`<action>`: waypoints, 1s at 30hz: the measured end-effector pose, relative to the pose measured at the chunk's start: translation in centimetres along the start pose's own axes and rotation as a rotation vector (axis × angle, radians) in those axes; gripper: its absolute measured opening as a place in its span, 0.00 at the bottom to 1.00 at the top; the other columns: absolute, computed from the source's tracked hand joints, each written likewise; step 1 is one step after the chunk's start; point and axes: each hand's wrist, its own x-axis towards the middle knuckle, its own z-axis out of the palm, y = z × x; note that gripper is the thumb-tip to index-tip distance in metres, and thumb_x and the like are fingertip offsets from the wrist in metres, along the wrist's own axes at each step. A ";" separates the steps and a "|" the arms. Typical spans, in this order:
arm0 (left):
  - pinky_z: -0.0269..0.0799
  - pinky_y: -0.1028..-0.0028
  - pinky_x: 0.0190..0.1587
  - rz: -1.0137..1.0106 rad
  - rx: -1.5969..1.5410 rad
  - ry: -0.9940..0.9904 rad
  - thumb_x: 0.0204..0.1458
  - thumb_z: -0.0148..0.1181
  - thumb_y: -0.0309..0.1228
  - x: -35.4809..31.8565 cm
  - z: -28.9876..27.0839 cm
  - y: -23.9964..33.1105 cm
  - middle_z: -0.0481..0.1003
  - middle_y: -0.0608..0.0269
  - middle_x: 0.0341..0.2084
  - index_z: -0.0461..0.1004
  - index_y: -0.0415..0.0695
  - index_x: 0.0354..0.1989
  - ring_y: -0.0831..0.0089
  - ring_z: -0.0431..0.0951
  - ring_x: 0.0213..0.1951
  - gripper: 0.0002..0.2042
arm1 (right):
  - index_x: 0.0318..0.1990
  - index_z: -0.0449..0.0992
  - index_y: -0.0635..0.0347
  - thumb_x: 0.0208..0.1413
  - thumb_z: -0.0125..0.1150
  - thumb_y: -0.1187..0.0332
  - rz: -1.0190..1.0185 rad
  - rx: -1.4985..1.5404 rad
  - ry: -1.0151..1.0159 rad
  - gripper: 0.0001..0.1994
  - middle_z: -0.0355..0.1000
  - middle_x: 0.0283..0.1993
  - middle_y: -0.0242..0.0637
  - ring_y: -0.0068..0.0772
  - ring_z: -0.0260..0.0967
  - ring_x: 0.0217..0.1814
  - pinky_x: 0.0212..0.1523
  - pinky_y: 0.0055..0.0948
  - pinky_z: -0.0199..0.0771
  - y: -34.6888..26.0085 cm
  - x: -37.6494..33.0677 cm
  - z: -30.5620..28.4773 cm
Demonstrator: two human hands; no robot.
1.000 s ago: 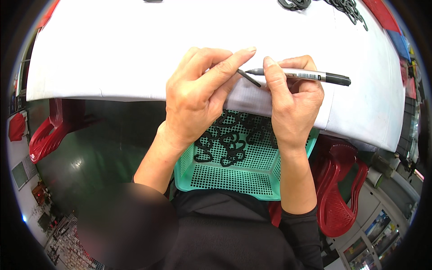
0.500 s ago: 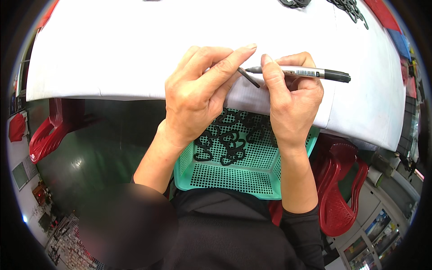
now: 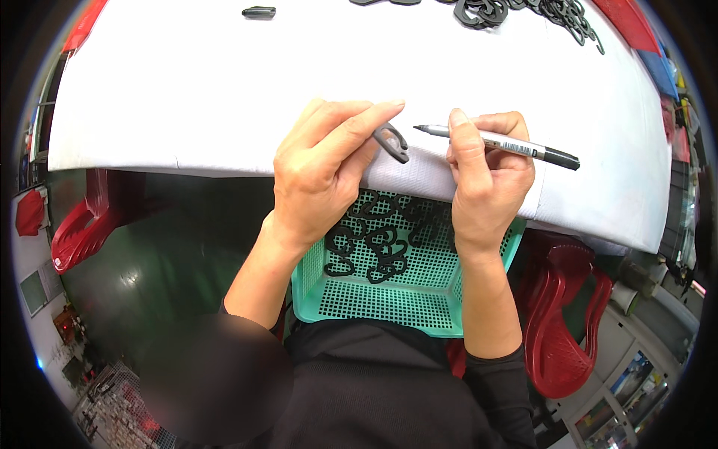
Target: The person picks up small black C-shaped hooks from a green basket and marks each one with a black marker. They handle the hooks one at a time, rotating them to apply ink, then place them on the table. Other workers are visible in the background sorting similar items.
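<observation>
Pinched in my left hand (image 3: pixel 321 165) is a small black plastic hook (image 3: pixel 391 144), its open curved end sticking out past the fingertips. My right hand (image 3: pixel 492 168) grips an uncapped marker pen (image 3: pixel 516 145), silver with a black end. The pen's dark tip points left and stands a short way from the hook, not touching it. Below both hands, a green mesh basket (image 3: pixel 389 305) holds several similar black hooks (image 3: pixel 387 258). Part of the basket is hidden by my forearms.
A white-covered table (image 3: pixel 187 97) stretches ahead. On it lie a black pen cap (image 3: pixel 259 13) and, at the far right, a heap of black hooks (image 3: pixel 482 13). Red plastic chairs stand at left (image 3: pixel 90 224) and right (image 3: pixel 557 329).
The marker tip has come away from the hook. My left hand has turned the hook, so its curved opening now shows instead of its thin edge. Both hands sit slightly lower in view.
</observation>
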 end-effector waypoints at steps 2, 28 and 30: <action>0.71 0.74 0.32 -0.027 -0.009 0.009 0.37 0.60 0.13 0.1 -0.1 0.3 0.77 0.63 0.32 0.79 0.45 0.43 0.69 0.74 0.31 0.21 | 0.31 0.67 0.63 0.54 0.62 0.74 -0.018 0.030 0.029 0.08 0.65 0.26 0.28 0.12 0.61 0.24 0.25 0.15 0.62 -0.4 0.0 0.1; 0.71 0.75 0.28 0.012 0.020 0.043 0.35 0.57 0.10 -0.6 0.4 -0.1 0.76 0.61 0.32 0.78 0.42 0.39 0.69 0.74 0.29 0.20 | 0.49 0.71 0.64 0.61 0.51 0.74 -0.181 -0.167 -0.178 0.10 0.74 0.35 0.39 0.24 0.68 0.31 0.32 0.24 0.68 0.1 -2.0 -1.4; 0.71 0.75 0.29 -0.027 -0.004 0.023 0.35 0.57 0.10 -0.4 0.2 0.1 0.77 0.60 0.32 0.79 0.42 0.40 0.69 0.74 0.30 0.21 | 0.50 0.72 0.64 0.60 0.53 0.73 -0.240 -0.143 -0.128 0.12 0.72 0.34 0.37 0.17 0.59 0.27 0.28 0.19 0.60 0.3 -1.6 -1.5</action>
